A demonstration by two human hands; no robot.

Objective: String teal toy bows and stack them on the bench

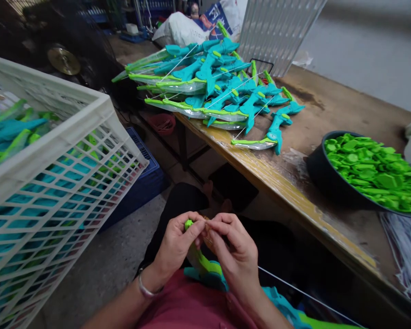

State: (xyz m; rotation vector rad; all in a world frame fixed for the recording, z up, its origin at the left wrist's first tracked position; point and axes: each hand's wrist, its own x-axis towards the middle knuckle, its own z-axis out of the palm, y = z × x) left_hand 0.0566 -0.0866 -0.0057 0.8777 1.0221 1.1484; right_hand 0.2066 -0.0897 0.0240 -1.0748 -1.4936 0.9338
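A green and teal toy bow (202, 265) rests across my lap. My left hand (174, 246) pinches its green tip, fingers closed round it. Close beside it, my right hand (234, 251) is closed too, fingertips pressed at the same tip; a thin white string (294, 290) runs off to the right from under it. What the right fingertips grip is too small to make out.
A pile of finished teal and green toy bows (219, 87) lies on the wooden table (294, 183). A dark bowl (329, 183) of green plastic pieces sits at right, above white cords (407, 256). A white lattice crate (55, 183) holding bows stands at left, a blue crate (147, 178) behind it.
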